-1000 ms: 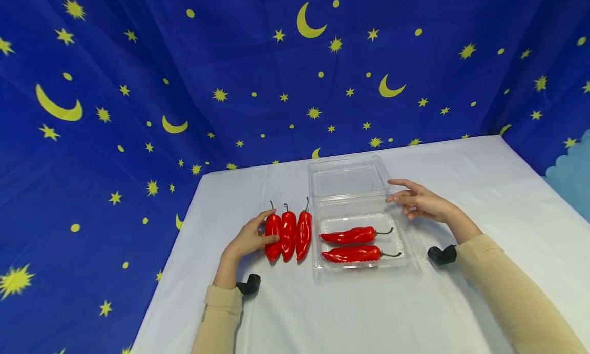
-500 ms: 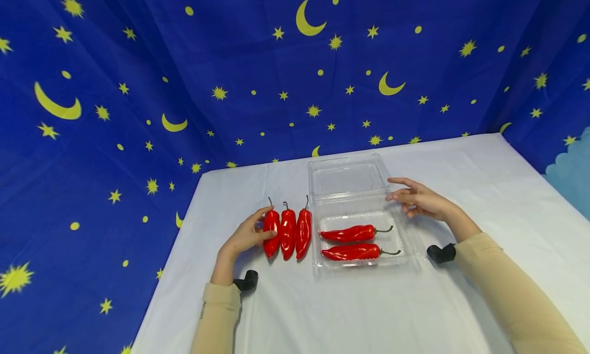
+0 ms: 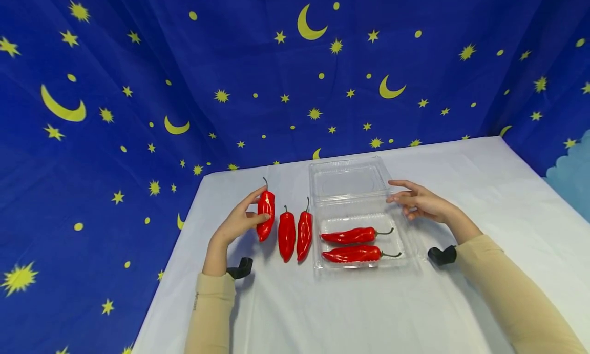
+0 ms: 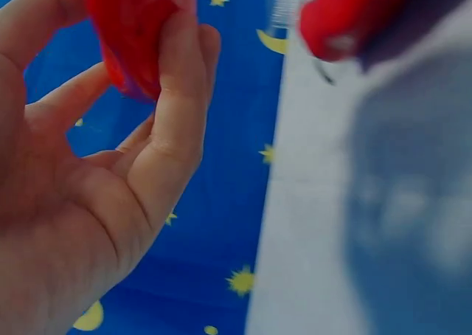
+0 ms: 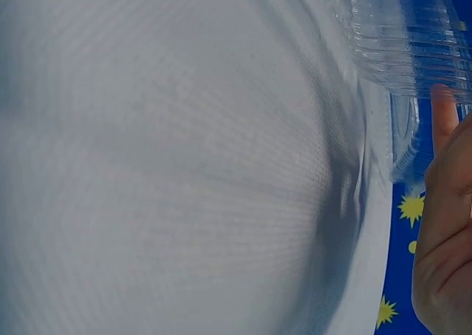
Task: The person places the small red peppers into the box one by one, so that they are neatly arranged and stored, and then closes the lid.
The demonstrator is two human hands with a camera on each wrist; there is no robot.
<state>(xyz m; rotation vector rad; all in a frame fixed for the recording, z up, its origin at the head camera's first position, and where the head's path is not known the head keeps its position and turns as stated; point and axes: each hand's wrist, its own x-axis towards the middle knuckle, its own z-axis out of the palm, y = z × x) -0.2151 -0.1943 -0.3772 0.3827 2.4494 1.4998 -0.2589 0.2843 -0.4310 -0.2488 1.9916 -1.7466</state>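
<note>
"Leftward and up off the bench (image 3: 286, 303) went one pepper (image 3: 265, 208), pinched between thumb and fingers of the left grip (image 3: 236, 222)."

"How did it look to handle?"

"Light and stiff, I judged, its glossy skin likely slippery; its broad middle seemed the place to hold, its stem too fragile."

"And beyond?"

"Two loose peppers (image 3: 286, 236) lay beside the clear box (image 3: 336, 222), two boxed peppers (image 3: 352, 253) inside it; farther off, the right grip (image 3: 425, 202) held nothing, fingers loosely spread near the folded-back lid (image 3: 348, 180)."
</note>
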